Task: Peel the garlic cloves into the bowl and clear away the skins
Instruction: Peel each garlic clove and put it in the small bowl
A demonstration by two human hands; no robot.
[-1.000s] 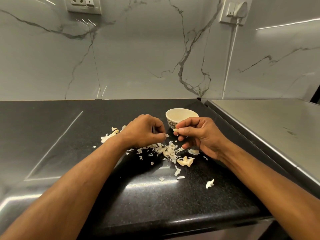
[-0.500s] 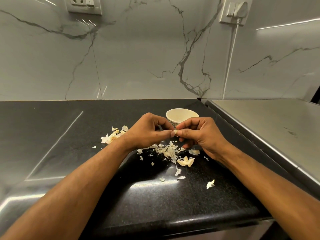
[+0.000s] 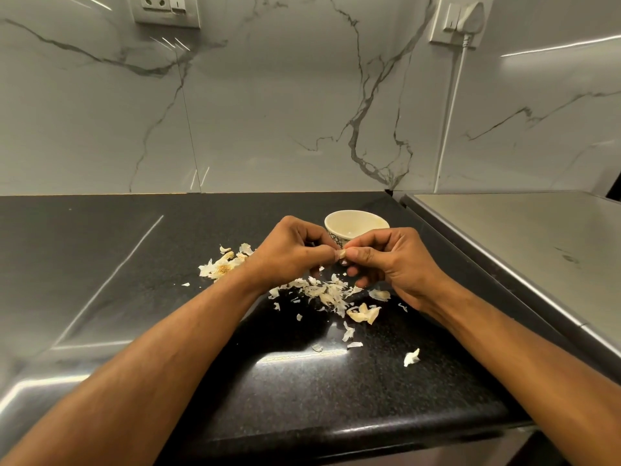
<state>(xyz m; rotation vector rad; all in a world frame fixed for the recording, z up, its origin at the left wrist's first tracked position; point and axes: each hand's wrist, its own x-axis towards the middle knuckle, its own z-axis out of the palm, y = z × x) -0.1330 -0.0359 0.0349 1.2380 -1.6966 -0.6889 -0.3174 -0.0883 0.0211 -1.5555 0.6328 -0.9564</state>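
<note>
Head camera view: above a black speckled stone countertop, the left hand and right hand meet, both pinching one small pale garlic clove between fingertips, just in front of a small cream ceramic bowl. Papery white garlic skins lie scattered beneath.
</note>
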